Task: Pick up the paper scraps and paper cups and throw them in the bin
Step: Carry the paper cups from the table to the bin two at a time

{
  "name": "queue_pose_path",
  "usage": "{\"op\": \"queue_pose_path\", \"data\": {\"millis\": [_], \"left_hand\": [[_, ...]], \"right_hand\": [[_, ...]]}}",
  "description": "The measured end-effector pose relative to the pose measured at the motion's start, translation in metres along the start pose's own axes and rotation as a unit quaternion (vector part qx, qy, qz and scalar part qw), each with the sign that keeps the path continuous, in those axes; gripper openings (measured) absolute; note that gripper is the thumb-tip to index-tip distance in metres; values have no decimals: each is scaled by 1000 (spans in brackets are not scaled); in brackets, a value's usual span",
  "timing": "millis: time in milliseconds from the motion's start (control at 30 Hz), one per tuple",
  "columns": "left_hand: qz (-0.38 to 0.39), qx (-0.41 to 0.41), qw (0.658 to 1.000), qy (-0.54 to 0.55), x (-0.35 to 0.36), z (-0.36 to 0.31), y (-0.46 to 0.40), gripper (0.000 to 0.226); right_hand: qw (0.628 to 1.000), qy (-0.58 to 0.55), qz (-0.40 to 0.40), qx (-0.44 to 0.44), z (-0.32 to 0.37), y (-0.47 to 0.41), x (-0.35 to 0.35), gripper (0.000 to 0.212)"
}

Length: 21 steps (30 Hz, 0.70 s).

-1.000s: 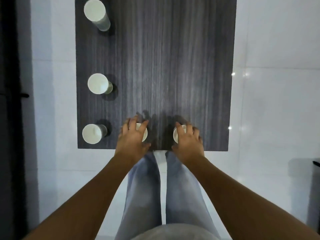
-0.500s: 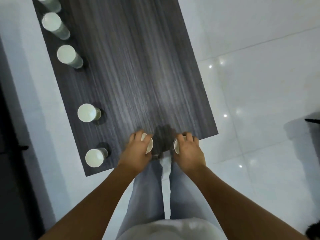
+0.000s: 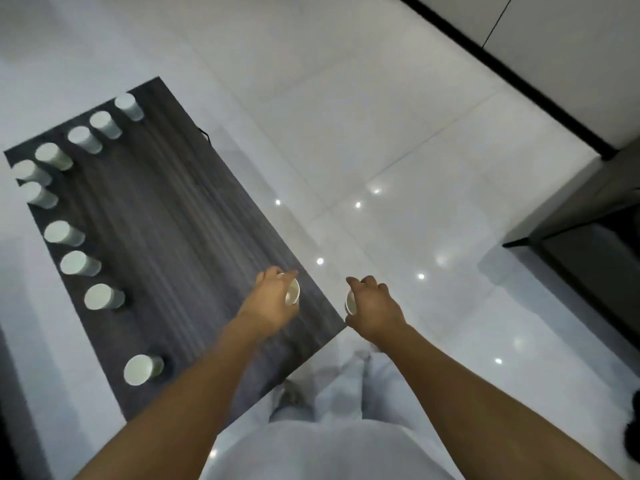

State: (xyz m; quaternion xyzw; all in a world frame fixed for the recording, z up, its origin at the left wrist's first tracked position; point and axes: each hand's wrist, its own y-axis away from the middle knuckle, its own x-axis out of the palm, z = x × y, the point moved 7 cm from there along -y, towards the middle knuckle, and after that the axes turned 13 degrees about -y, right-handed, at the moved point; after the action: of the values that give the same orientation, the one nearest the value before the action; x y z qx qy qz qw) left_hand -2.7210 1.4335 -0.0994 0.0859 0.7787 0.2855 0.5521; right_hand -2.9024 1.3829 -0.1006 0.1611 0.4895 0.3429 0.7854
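We are gripping a paper cup in each hand — our left hand (image 3: 273,304) curling around one cup (image 3: 292,292) over the table (image 3: 180,216), our right hand (image 3: 375,306) clasping another cup (image 3: 350,303) beyond its edge.

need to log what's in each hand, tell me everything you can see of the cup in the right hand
The cup in the right hand is a small white cup, paper by the look of it. Only part of its round open rim and pale inside shows, facing left toward the table; the rest is hidden by the right hand, whose fingers and thumb curl around its body. It is tilted, not upright, and seen just past the table's near corner against the white tiled floor. Nothing can be seen in the part of its inside that shows.
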Motion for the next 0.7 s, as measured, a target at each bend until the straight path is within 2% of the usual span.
{"op": "queue_pose_path", "data": {"millis": [267, 400, 533, 700], "left_hand": [[6, 27, 999, -40, -52, -169, -86, 67], [-32, 44, 998, -36, -85, -224, -125, 65], [-48, 55, 996, -42, -117, -247, -162, 63], [-63, 38, 997, -37, -171, -239, -228, 66]], "right_hand": [[1000, 19, 4, -12, -83, -44, -153, 74], [999, 26, -9, -19, -102, -75, -224, 75], [999, 28, -17, -31, -99, -118, -276, 75], [998, 42, -9, -52, -69, -189, -323, 74]]}}
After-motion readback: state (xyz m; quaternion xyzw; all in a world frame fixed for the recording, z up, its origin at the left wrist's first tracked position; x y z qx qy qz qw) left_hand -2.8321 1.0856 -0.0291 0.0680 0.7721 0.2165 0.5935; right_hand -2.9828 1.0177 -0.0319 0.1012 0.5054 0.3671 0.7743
